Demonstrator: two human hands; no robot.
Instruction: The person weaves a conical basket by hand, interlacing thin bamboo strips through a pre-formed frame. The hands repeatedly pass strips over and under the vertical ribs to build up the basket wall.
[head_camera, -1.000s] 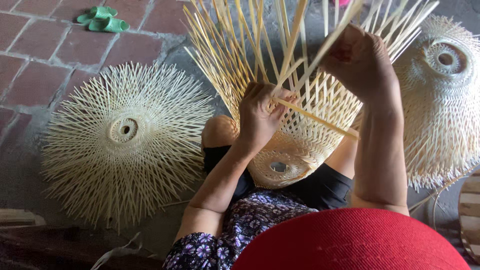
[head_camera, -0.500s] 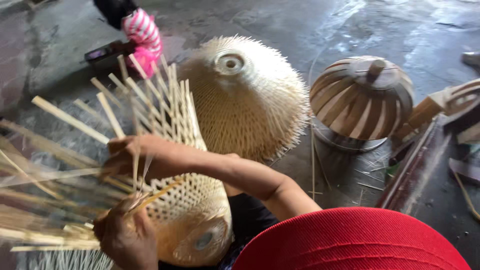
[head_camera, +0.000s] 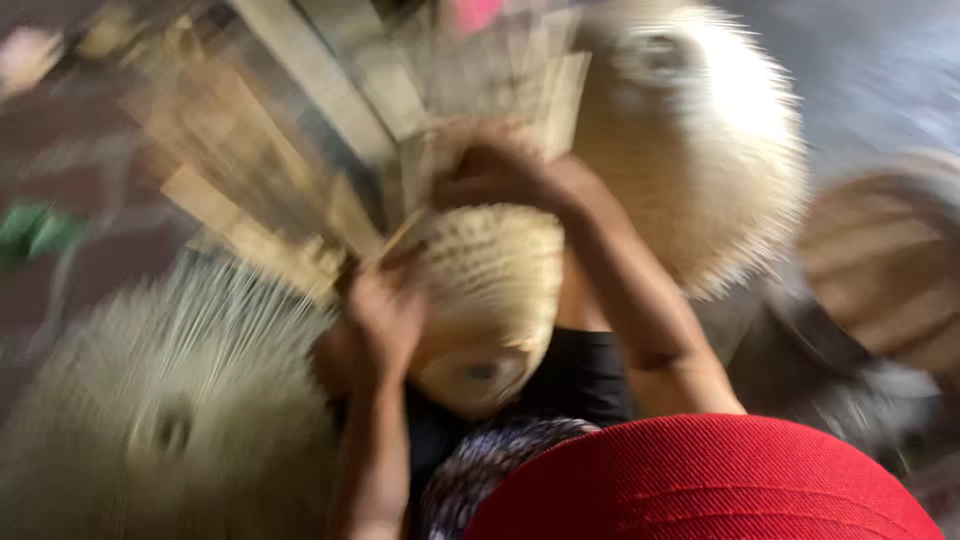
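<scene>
- Brick and grey floor (head_camera: 60, 290) under everything, frame heavily motion-blurred.
- Nearest me: red cap brim (head_camera: 700, 485) filling the bottom edge, patterned fabric (head_camera: 480, 470) and black cloth (head_camera: 580, 380) just above it.
- I see the half-woven bamboo basket (head_camera: 490, 300) resting on the lap, rounded base toward me, loose bamboo strips (head_camera: 330, 130) fanning up and left.
- Left hand (head_camera: 385, 310) closed on the basket's left side, where the strips start.
- Right hand (head_camera: 490, 165) curled over the upper rim, fingers among the strips; exact grip lost in blur.
- Finished flat woven piece (head_camera: 170, 420) lower left, beside the knee.
- Further out: pale woven dome (head_camera: 700, 150) upper right, brown slatted basket (head_camera: 885, 270) at right edge.
- Green object (head_camera: 35, 230) far left, unclear.
</scene>
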